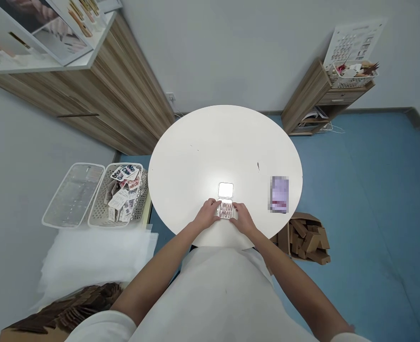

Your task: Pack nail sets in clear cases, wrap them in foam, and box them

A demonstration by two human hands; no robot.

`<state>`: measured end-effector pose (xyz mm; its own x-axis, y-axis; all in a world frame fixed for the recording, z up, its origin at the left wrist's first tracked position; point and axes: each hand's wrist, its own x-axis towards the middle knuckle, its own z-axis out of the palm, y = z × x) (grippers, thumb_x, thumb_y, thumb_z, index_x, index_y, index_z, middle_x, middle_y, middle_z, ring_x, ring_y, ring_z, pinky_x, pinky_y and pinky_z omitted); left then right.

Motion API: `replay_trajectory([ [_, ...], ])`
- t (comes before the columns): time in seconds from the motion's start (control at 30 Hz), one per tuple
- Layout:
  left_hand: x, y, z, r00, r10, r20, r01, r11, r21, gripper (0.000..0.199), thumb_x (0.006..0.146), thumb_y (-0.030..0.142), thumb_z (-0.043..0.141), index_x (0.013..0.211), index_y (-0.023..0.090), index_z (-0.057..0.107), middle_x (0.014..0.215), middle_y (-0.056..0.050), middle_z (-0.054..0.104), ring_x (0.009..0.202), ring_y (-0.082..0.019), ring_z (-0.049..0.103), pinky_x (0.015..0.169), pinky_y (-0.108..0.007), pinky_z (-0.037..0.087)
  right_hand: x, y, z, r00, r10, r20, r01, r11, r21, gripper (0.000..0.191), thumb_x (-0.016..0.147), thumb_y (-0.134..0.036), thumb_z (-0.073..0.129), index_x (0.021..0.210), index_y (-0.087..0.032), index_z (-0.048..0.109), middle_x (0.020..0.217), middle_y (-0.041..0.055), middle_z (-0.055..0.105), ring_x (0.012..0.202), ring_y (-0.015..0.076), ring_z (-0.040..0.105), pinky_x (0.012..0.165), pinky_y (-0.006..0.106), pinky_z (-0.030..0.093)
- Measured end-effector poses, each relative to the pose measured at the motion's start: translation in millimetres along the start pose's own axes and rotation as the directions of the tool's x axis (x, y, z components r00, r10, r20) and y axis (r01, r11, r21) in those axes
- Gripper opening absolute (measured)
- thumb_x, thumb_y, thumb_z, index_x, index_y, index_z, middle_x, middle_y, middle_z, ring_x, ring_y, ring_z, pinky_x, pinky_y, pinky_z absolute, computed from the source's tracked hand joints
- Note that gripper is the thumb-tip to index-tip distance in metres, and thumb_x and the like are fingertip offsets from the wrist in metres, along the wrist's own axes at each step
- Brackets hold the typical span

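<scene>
A small clear plastic case [226, 210] lies on the white oval table [217, 137] near its front edge. Its hinged lid [225, 190] is flipped back, away from me, and reflects bright light. Inside the case sit rows of small pinkish-brown pieces that look like press-on nails. My left hand [207, 213] grips the case's left side, thumb by the upper corner and fingers bent. On the opposite side, my right hand [243, 217] holds the right edge in the same way. Fine detail of the pieces is too small to make out.
A pixelated purple item [279, 194] lies at the table's right. Left of the table stands a white basket [95, 213] of printed cards and packets, beside a translucent bin [72, 194]. A carton [284, 237] of brown boxes is at the lower right. Wooden cabinets [135, 71] stand behind.
</scene>
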<state>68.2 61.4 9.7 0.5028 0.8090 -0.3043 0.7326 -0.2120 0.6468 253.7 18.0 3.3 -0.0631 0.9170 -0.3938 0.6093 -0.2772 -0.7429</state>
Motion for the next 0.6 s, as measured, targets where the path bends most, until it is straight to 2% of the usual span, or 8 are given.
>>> replay_trajectory([
  [0.2,7.0,-8.2,4.2,0.999,-0.033,0.031,0.034,0.999,-0.037,0.063,0.068,0.016,0.063,0.125,0.025,0.038,0.111,-0.007,0.043,0.099,-0.021,0.048,0.083,-0.035,0.043,9.8,0.8,2.9,1.0,0.018,0.024,-0.019,0.999,0.046,0.057,0.067,-0.013,0.057,0.12,-0.023,0.039,0.117,0.0073,0.042,0.1,0.0193,0.051,0.084,0.034,0.045],
  [0.47,10.0,-13.6,13.4,0.994,-0.076,0.081,0.082,0.995,-0.065,0.063,0.074,0.012,0.054,0.13,0.025,0.029,0.111,-0.006,0.043,0.089,-0.016,0.053,0.08,-0.031,0.044,16.0,4.0,7.7,1.0,0.015,0.022,-0.016,0.999,0.034,0.056,0.069,-0.012,0.055,0.121,-0.023,0.038,0.115,0.0066,0.043,0.089,0.0161,0.054,0.079,0.032,0.048],
  [0.6,8.4,-12.8,17.1,0.992,-0.095,0.084,0.102,0.992,-0.072,0.06,0.075,0.011,0.051,0.129,0.025,0.03,0.113,-0.007,0.041,0.084,-0.014,0.054,0.077,-0.03,0.045,15.9,5.6,9.3,1.0,0.01,0.018,-0.01,1.0,0.012,0.052,0.07,-0.012,0.054,0.119,-0.021,0.04,0.114,0.0064,0.043,0.088,0.0156,0.055,0.077,0.032,0.049],
])
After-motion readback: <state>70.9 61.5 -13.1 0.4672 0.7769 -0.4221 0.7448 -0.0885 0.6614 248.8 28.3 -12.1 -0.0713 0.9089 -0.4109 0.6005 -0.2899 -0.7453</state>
